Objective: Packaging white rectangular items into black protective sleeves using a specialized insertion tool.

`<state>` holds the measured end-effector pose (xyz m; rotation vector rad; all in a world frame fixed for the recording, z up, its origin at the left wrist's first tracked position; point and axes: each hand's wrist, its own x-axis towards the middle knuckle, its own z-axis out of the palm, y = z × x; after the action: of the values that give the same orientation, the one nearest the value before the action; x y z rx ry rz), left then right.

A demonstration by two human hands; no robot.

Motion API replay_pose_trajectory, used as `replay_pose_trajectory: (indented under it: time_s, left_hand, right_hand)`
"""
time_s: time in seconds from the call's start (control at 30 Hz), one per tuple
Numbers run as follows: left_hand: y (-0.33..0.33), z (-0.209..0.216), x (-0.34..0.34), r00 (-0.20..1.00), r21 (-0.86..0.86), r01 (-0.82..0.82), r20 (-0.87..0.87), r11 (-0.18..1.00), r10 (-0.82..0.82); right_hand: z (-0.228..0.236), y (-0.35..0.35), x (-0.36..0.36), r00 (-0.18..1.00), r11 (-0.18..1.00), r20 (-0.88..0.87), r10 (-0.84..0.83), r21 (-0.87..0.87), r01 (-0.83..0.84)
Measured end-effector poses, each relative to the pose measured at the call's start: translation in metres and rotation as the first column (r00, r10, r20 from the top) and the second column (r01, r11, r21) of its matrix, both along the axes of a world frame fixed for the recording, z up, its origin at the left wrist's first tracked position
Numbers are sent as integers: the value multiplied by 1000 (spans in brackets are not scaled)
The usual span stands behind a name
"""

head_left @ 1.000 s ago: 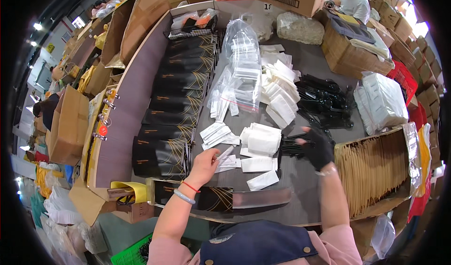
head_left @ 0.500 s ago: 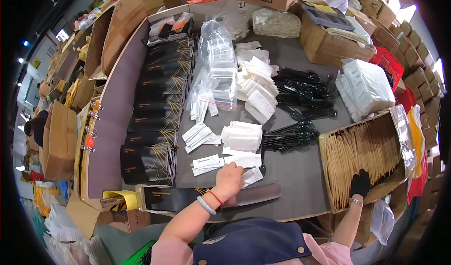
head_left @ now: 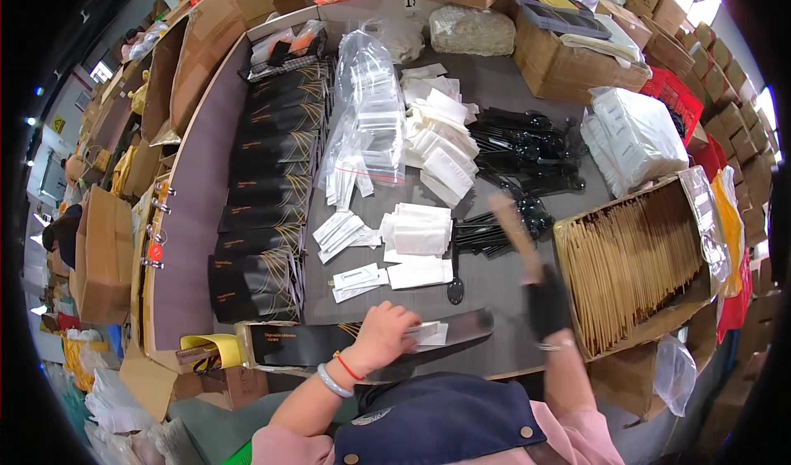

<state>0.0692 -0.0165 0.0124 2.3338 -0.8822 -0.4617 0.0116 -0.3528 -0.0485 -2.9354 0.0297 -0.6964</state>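
Observation:
My left hand [head_left: 386, 336] is closed at the edge of a small white packet [head_left: 432, 333], above a long dark shiny strip [head_left: 470, 327] near the table's front edge. Left of that hand lies a black printed sleeve [head_left: 305, 337] in a shallow holder. In a black glove, my right hand [head_left: 546, 304] is closed on light brown wooden chopsticks [head_left: 514, 230], smeared by motion and pointing away from me. Beyond the left hand lie white flat packets [head_left: 423, 274], thin white sachets [head_left: 360, 280] and a black spoon [head_left: 456, 288].
An open carton of upright wooden sticks [head_left: 589, 333] stands at the right. Piled black spoons [head_left: 519, 148], white packets [head_left: 441, 140] and a clear plastic bag [head_left: 362, 102] occupy the middle. Black sleeves [head_left: 268, 193] overlap in a row along the left wall [head_left: 194, 218].
My right hand has left the carton, moving left with chopsticks in it. The left hand has drawn a white packet nearer, over the dark strip. The view has shifted slightly.

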Motion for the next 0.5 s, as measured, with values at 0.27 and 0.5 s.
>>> replay_pose_trajectory:
  time_s: [0.27,0.5]
  left_hand:
    - [15,-13,-44,928,64,-97,367,993,66]
    - [21,1,-68,916,202,-46,399,978,-40]
  right_hand:
    - [35,101,48,782,914,-623,38,338,225]
    - [26,58,19,883,702,-470,-21,621,347]
